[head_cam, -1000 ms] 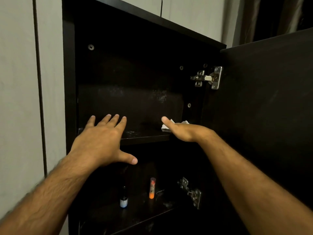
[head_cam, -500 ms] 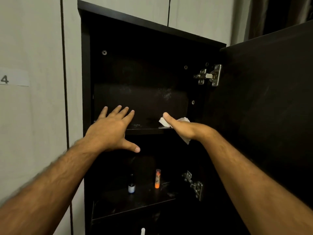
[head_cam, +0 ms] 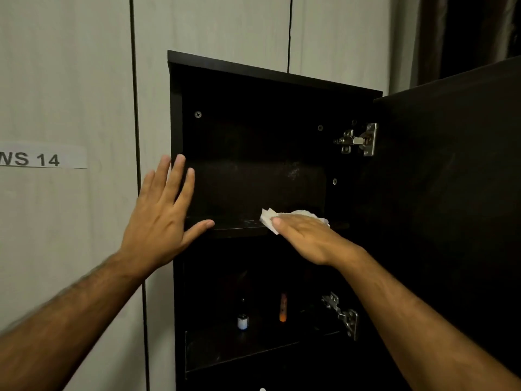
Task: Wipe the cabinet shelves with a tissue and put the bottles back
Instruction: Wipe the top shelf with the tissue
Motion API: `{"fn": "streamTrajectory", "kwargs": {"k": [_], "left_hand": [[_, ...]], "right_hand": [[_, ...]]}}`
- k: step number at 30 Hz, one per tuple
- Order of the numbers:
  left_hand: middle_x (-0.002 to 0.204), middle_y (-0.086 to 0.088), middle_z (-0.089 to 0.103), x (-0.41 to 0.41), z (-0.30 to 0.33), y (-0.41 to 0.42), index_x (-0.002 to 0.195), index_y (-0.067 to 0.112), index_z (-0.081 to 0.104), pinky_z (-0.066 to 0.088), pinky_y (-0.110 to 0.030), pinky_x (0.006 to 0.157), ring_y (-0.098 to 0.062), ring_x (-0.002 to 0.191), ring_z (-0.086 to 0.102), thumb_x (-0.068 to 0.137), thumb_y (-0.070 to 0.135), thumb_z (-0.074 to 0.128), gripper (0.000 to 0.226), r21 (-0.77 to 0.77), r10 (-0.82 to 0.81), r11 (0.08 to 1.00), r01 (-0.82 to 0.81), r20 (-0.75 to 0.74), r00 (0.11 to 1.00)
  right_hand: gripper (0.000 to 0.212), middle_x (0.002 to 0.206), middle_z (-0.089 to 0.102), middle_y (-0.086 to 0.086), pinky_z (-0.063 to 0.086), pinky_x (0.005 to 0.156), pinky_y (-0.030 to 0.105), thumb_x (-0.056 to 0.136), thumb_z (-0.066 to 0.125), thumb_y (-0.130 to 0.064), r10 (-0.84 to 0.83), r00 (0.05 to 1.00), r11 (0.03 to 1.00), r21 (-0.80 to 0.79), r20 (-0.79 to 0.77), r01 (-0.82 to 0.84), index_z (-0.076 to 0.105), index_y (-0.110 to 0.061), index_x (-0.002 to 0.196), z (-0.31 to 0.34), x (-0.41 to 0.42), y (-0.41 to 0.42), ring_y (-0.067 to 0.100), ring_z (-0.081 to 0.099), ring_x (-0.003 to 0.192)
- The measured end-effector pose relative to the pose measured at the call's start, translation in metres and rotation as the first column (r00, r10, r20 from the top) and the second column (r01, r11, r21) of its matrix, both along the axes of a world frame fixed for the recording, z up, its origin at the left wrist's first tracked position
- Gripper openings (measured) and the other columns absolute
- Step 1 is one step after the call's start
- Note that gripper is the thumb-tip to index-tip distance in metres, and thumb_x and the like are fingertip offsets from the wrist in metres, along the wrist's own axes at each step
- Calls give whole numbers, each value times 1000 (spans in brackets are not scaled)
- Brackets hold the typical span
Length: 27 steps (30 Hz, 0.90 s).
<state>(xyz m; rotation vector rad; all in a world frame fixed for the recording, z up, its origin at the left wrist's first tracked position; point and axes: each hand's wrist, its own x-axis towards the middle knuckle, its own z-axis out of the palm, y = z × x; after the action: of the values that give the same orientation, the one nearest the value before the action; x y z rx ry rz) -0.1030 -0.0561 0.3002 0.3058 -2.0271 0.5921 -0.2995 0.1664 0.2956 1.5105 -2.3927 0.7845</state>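
Note:
A dark cabinet (head_cam: 270,71) stands open in front of me. My right hand (head_cam: 307,238) lies flat, palm down, on a crumpled white tissue (head_cam: 269,220) and presses it onto the upper shelf (head_cam: 239,228) near its front edge. My left hand (head_cam: 160,218) is spread with straight fingers at the cabinet's left side wall, thumb at the shelf's front edge, holding nothing. On the lower shelf (head_cam: 242,354) stand a small dark bottle with a white label (head_cam: 242,320) and an orange bottle (head_cam: 283,307).
The cabinet door (head_cam: 451,193) hangs open at the right on two metal hinges (head_cam: 359,140). Pale wall panels surround the cabinet; a paper label reading "WS 14" (head_cam: 36,159) is stuck at the left.
My view has shifted left and back, showing the wall label. My left hand lifted off the shelf toward the cabinet's left wall. My right hand with the tissue moved left along the upper shelf.

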Motion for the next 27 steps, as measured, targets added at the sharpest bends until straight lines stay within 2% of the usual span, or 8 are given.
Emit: {"fn": "streamTrajectory", "kwargs": {"k": [2, 5, 9, 11, 14, 18, 21, 27], "left_hand": [[163, -15, -7, -2, 2, -8, 155, 7, 7, -2, -44, 122, -31, 151, -7, 92, 68, 26, 90, -14, -38, 999, 37, -38, 999], [163, -17, -7, -2, 20, -17, 156, 7, 4, -2, -46, 122, -32, 150, -7, 95, 64, 25, 86, -60, -87, 995, 83, -60, 994], [162, -17, -10, -6, 54, -19, 156, 8, -3, 0, -49, 122, -30, 150, -12, 94, 65, 25, 88, -20, -121, 993, 120, -104, 987], [162, -16, -12, -7, 60, -19, 156, 10, -5, -1, -50, 122, -29, 150, -13, 93, 66, 25, 89, -2, -133, 991, 134, -110, 985], [163, -15, -12, -7, 59, -22, 156, 10, -5, 0, -52, 121, -30, 150, -13, 93, 65, 26, 88, 3, -153, 988, 154, -107, 982], [163, -14, -12, -6, 58, -21, 155, 10, -4, -1, -52, 121, -29, 150, -14, 94, 60, 27, 85, 18, -170, 985, 173, -109, 979], [163, -13, -11, -8, 57, -22, 156, 10, -4, -1, -51, 121, -29, 150, -14, 95, 59, 28, 85, 38, -200, 978, 205, -123, 972], [163, -12, -10, -12, 55, -24, 155, 11, -4, -1, -52, 121, -28, 150, -13, 96, 56, 29, 82, 55, -256, 962, 266, -146, 956]], "right_hand": [[67, 130, 57, -16, 29, 104, 37, 87, 7, -68, -54, 998, 998, -29, 20, 55, 54, -38, 124, -1, -12, 10, 9, 41, 129], [51, 145, 45, -15, 22, 111, 49, 87, 5, -72, -252, 958, 966, 98, 140, 240, 47, -72, 114, 13, -19, 9, 20, 32, 137], [56, 153, 38, -4, 10, 111, 56, 88, 9, -70, -300, 951, 942, 180, 72, 284, 40, -58, 133, 20, -2, -25, 27, 28, 140], [59, 149, 42, -15, 18, 113, 45, 86, 15, -68, -148, 985, 984, 112, 89, 138, 50, -50, 130, 10, 11, -30, 11, 33, 134], [56, 126, 54, -23, 30, 87, 21, 84, 20, -70, -109, 973, 994, 50, 203, 101, 56, -49, 121, 8, 9, -17, -1, 44, 115], [66, 158, 28, -1, 11, 117, 49, 90, 15, -70, -366, 898, 918, 253, 246, 305, 40, -42, 145, 29, -12, -18, 26, 24, 144], [67, 163, 14, -3, -1, 116, 54, 86, 14, -74, -485, 859, 850, 318, 165, 419, 26, -50, 147, 34, 2, -44, 30, 5, 149], [71, 158, 29, -13, 7, 118, 48, 78, 14, -75, -175, 959, 957, 269, 223, 112, 30, -54, 144, 27, 23, -64, 20, 23, 146]]}}
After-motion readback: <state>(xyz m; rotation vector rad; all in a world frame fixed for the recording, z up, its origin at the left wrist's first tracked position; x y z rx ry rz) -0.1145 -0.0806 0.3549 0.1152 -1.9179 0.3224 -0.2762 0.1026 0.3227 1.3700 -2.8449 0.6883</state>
